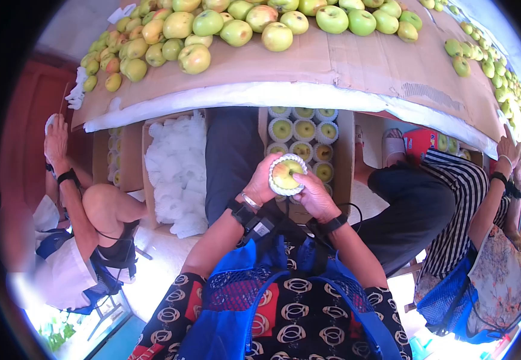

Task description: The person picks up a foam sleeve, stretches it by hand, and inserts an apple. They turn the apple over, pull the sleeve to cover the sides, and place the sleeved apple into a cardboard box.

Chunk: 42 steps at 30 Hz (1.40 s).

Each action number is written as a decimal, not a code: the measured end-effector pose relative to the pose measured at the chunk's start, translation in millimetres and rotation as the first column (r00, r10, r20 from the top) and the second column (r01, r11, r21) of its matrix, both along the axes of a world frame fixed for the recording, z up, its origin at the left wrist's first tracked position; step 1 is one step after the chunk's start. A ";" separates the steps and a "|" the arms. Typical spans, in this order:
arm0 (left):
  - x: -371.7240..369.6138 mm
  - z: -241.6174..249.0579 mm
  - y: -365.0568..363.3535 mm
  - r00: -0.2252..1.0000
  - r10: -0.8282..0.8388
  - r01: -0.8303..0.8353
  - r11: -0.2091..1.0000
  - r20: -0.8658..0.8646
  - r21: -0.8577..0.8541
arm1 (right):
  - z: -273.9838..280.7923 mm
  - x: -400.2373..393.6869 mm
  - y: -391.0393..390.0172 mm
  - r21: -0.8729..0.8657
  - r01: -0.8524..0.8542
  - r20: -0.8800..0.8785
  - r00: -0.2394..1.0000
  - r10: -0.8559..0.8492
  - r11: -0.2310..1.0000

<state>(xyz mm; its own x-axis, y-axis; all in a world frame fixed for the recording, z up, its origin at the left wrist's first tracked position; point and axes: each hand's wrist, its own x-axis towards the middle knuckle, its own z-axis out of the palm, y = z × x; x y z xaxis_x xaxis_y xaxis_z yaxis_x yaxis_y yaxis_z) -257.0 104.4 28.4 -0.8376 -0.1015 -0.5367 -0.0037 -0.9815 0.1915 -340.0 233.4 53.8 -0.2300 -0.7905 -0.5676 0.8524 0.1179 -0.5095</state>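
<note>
A yellow-green apple (286, 174) with a red blush sits in a white foam net sleeve (278, 190), held up over my lap. My left hand (262, 183) is closed round its left side. From the right, my right hand (317, 195) grips it too, thumb on the apple's face near the stem. Just beyond the hands is a cardboard box (344, 162) with rows of apples in foam sleeves. Left of my leg stands another box with a heap of white foam sleeves (176, 171).
A cardboard-covered table (308, 63) with a white padded edge (242, 96) spans the front, bearing many loose apples (206, 23). Co-workers sit on both sides; one person's hand (56, 141) is at left, another's (508, 150) at right. A red box (419, 144) stands under the table.
</note>
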 end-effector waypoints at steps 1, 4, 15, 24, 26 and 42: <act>-1.2 3.0 0.0 0.999 0.024 -0.025 1.000 0.027 0.014 | -5.2 0.6 0.2 0.003 0.006 -0.001 1.000 -0.006 1.000; -5.9 7.2 -4.1 0.963 0.084 -0.049 0.989 0.255 -0.142 | -32.3 -4.8 -2.7 0.035 0.133 0.113 0.984 -0.136 0.991; 4.9 9.7 -3.2 0.956 -0.087 0.173 0.938 0.280 -0.300 | -176.5 -56.3 22.1 0.619 0.504 -0.284 0.859 -0.427 0.602; 1.6 6.5 -5.5 0.934 -0.162 0.260 0.919 0.319 -0.295 | -234.3 -52.7 -4.2 0.569 0.728 -0.601 0.685 -0.411 0.381; 1.0 4.4 -4.2 0.934 -0.170 0.267 0.917 0.315 -0.296 | -227.6 -50.5 -7.4 0.486 0.768 -0.620 0.639 -0.455 0.417; -8.0 -0.6 -7.1 0.906 -0.196 0.316 0.904 0.376 -0.289 | -218.9 -65.4 -14.2 0.532 0.597 -0.259 0.790 -0.555 0.600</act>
<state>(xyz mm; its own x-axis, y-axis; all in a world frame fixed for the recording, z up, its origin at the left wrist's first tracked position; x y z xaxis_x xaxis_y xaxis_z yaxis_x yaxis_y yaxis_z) -265.0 97.4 27.8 -0.6385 -0.1315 -0.7583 -0.3674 -0.8137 0.4505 -405.4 219.2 -165.1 -0.5740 -0.0203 -0.8186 0.8151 -0.1095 -0.5689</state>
